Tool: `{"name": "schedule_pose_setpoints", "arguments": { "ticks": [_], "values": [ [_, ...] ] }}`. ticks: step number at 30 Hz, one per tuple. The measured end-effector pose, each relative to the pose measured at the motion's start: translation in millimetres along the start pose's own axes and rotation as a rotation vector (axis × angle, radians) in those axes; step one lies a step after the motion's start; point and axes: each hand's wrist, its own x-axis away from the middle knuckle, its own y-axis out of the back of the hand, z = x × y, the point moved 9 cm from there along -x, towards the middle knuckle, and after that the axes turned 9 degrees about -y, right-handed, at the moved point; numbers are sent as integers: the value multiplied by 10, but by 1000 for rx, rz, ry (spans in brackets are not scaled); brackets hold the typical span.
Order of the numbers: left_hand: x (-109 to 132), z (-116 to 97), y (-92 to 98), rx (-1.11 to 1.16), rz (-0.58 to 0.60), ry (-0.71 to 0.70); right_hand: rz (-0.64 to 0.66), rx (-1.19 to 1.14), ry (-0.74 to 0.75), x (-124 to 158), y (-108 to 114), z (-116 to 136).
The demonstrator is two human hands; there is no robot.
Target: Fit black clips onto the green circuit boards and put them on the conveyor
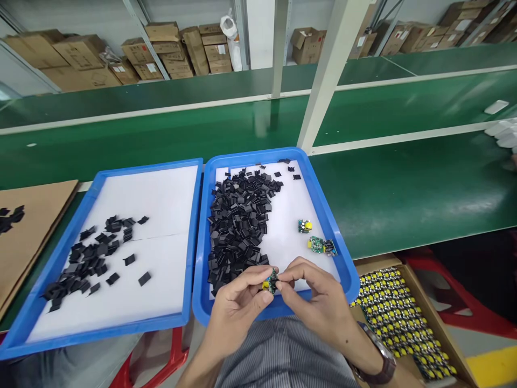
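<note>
Over the front edge of the right blue tray (348,269), my left hand (244,299) pinches a small green circuit board (272,280) with a yellow part. The fingertips of my right hand (313,291) are closed at the board's right side, on a small dark piece that is partly hidden. A big heap of black pieces (238,221) fills the tray's left half. Two small boards lie at its right side, one (305,226) above the other (322,246), which has dark parts at its right end.
To the left, another blue tray (189,258) holds scattered black pieces (92,258). Brown cardboard (36,231) lies at the far left. A carton of yellow-topped boards (404,318) stands at the lower right. A pale post (329,75) rises behind the right tray.
</note>
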Motion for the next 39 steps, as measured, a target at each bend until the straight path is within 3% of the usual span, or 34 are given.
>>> {"name": "schedule_pose_setpoints", "arguments": {
  "ticks": [7, 11, 15, 18, 28, 35, 39],
  "values": [
    [-20, -29, -10, -80, -14, -28, 31, 26, 62, -23, -35, 19],
    [5, -38, -51, -180, -22, -45, 71, -88, -15, -81, -33, -107],
    [56, -79, -64, -421, -53, -132, 42, -259, -132, -58, -10, -256],
    [88, -161, -45, -586, -129, -237, 50, -292, -112, 12, -39, -247],
    [132, -355, -120, -773, -163, -420, 8, -78, 12, 126, -70, -133],
    [156, -352, -93, -811, -151, -495, 114, 47, 103, 100, -214, 46],
    [123, -303, -192, -852, -65, -486, -6, 67, 124, 74, -77, 67]
  ]
}}
